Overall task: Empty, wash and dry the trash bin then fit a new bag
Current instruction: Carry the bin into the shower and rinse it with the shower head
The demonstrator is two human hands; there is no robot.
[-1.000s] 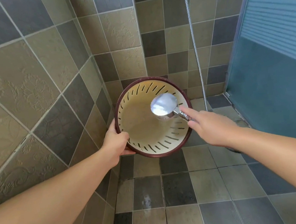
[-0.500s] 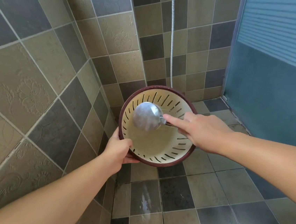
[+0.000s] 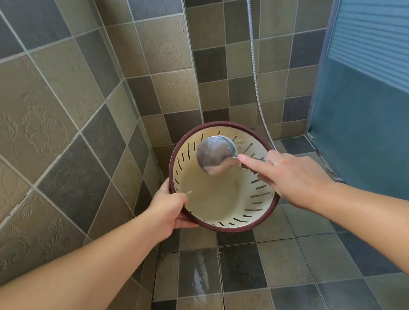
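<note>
A round cream trash bin [image 3: 218, 198] with slotted walls and a dark red rim is tilted with its mouth toward me, held above the shower floor. My left hand [image 3: 167, 210] grips its rim at the lower left, thumb inside. My right hand [image 3: 291, 173] holds the handle of a chrome shower head [image 3: 214, 155], forefinger stretched along it. The shower head sits inside the bin's upper part, its back facing me. A little water shines on the bin's inner wall near my left thumb.
A metal shower hose [image 3: 254, 61] hangs down the back wall to the right of the bin. Tiled walls close in on the left and behind. A blue glass partition [image 3: 375, 111] stands at the right. The floor tiles [image 3: 198, 276] are wet.
The shower head has swung from the bin's right side toward its upper middle and left. The bin sits lower in my view and the hose has shifted sideways.
</note>
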